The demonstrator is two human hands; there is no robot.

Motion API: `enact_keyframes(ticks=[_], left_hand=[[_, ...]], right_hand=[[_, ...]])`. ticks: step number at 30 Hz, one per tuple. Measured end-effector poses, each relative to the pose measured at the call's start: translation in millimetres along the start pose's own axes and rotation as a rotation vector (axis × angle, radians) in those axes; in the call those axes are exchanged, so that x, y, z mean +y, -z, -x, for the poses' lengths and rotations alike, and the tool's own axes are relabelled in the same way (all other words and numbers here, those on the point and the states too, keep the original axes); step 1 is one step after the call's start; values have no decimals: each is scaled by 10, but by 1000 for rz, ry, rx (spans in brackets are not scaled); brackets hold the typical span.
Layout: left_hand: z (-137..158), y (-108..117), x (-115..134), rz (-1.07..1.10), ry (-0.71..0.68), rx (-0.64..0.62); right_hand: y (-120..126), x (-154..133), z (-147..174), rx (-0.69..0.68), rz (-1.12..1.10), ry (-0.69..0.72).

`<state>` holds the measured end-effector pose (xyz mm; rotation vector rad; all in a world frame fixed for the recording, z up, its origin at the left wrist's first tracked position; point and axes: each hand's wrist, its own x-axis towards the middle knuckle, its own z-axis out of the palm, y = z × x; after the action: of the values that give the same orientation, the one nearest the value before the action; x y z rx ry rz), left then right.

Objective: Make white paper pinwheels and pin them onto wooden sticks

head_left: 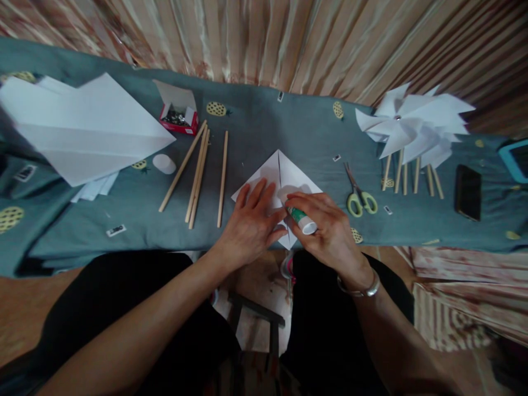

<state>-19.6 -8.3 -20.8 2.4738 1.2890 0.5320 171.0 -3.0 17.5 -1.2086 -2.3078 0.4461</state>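
Observation:
A square of white paper (297,175), slit from its corners, lies as a diamond at the front of the cloth-covered table. My left hand (251,220) rests flat on its left half, fingers spread. My right hand (325,225) is wrapped round a green and white glue stick (303,219), its lower end tilted down at the paper's middle. The tip of the glue stick is hidden by my fingers. Scissors with green handles (359,198) lie to the right of the paper. A white cap (164,163) sits to the left, beyond some wooden sticks (223,179).
Large white paper sheets (91,129) lie at the left. An open red box of small metal pieces (179,114) stands behind more wooden sticks (198,176). At the right are finished paper pinwheels on sticks (412,121), a dark phone (468,192) and a blue-edged device (515,159).

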Motion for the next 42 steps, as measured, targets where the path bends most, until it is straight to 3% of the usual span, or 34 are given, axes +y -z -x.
enact_keyframes(ticks=[8, 16, 21, 27, 32, 42], left_hand=[[4, -24, -11, 10, -6, 20], [-1, -15, -15, 0, -4, -10], [-3, -14, -16, 15, -3, -1], [-2, -27, -23, -5, -3, 10], [-1, -34, -25, -18, -6, 19], [-1, -14, -22, 17, -5, 5]], right_hand=[[6, -14, -31, 12, -95, -85], [-11, -12, -32, -23, -134, -60], [-10, 3, -23, 52, -417, -283], [-11, 128, -68, 295, -892, -541], [-113, 205, -116, 377, -891, -651], [-224, 264, -179, 369, -932, -706]])
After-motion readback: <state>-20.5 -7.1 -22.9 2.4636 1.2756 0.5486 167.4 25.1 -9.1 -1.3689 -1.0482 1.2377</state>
